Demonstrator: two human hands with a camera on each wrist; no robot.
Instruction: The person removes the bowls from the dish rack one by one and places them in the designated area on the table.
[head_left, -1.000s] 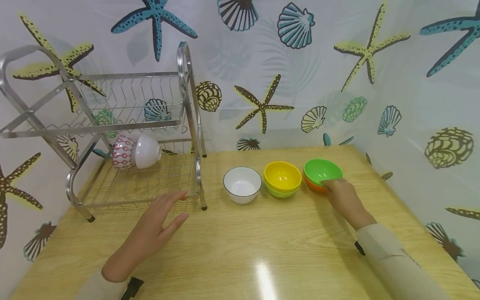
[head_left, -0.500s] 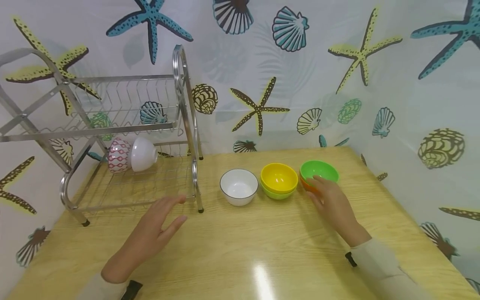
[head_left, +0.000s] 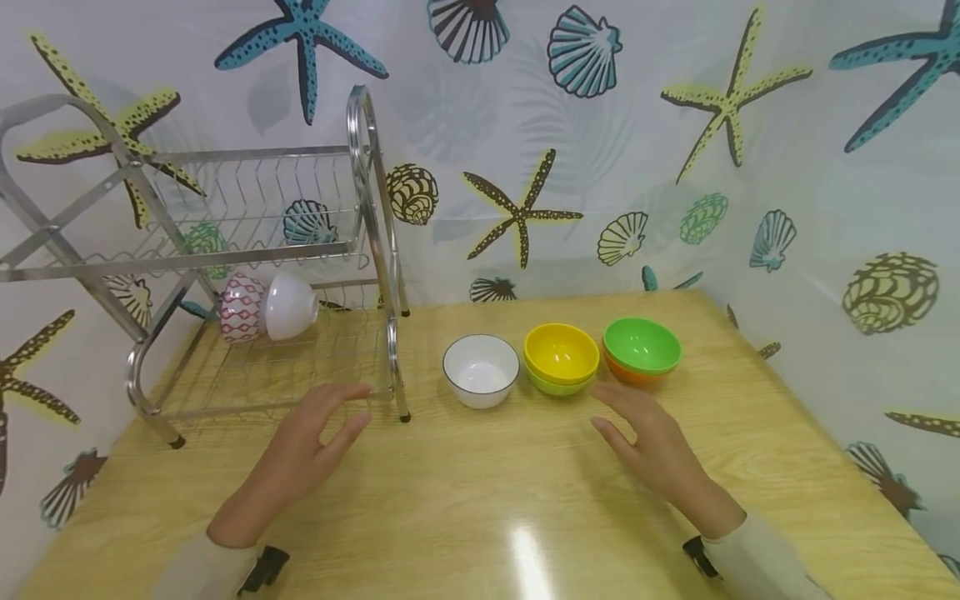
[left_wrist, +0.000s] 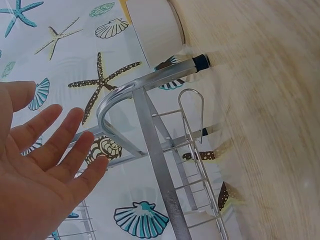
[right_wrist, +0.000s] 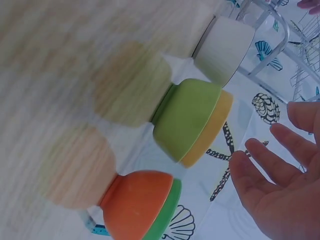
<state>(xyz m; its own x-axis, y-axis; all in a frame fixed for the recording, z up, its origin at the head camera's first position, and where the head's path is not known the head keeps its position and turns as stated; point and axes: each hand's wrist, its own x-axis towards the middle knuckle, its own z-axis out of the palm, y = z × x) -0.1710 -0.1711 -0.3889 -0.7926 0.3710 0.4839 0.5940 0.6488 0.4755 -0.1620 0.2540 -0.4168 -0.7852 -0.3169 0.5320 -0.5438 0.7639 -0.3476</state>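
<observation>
My left hand hovers over the table in front of the dish rack, fingers spread and holding nothing. My right hand, also holding nothing, hovers with loose fingers in front of the coloured bowls. A green bowl sits nested in an orange bowl at the right. Beside them a yellow bowl rests inside a light green bowl. To the left of these stands a white bowl with a dark rim.
A two-tier metal dish rack stands at the left. On its lower tier, a red-patterned bowl and a white bowl lie on their sides. A patterned curtain hangs behind the wooden table.
My right hand has let go of the green bowl's rim and drawn back toward me and to the left. The green bowl stays nested in the orange one. My left hand has barely moved.
</observation>
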